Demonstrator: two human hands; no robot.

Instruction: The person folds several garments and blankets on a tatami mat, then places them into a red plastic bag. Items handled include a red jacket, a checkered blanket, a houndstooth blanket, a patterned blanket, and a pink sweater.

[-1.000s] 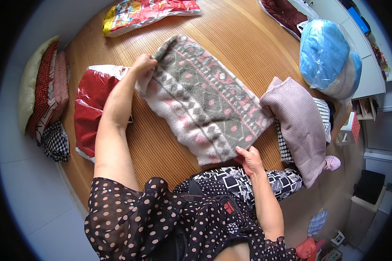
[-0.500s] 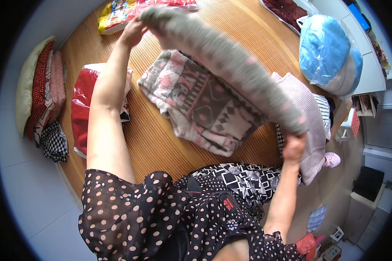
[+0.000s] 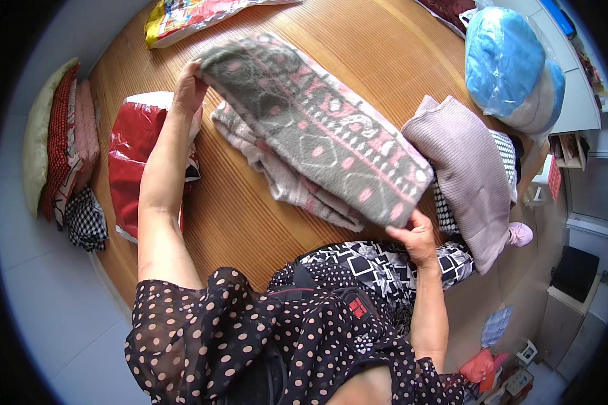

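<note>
A folded fleecy garment (image 3: 317,128), grey with pink and white patterning, is stretched between my hands. My left hand (image 3: 190,86) grips its far left corner, fingers closed around the edge. At the near right corner, my right hand (image 3: 417,237) pinches it with the thumb on top. Beneath it, a second fleecy garment (image 3: 277,179) in similar colours lies folded on the ribbed wooden-looking surface (image 3: 233,233); the held piece hides most of it. The exact kind of either garment cannot be made out.
A red plastic-wrapped package (image 3: 130,165) lies left of my forearm, beside stacked cushions (image 3: 61,142). To the right, a lilac knitted piece (image 3: 463,148) covers checked cloth. A bagged blue bundle (image 3: 503,61) sits at far right; a colourful package (image 3: 189,20) lies at the far edge.
The held garment was raised and blurred; now it is lower and flatter over the other one, its patterned face showing. Both hands have moved nearer to me, my right hand also leftward.
</note>
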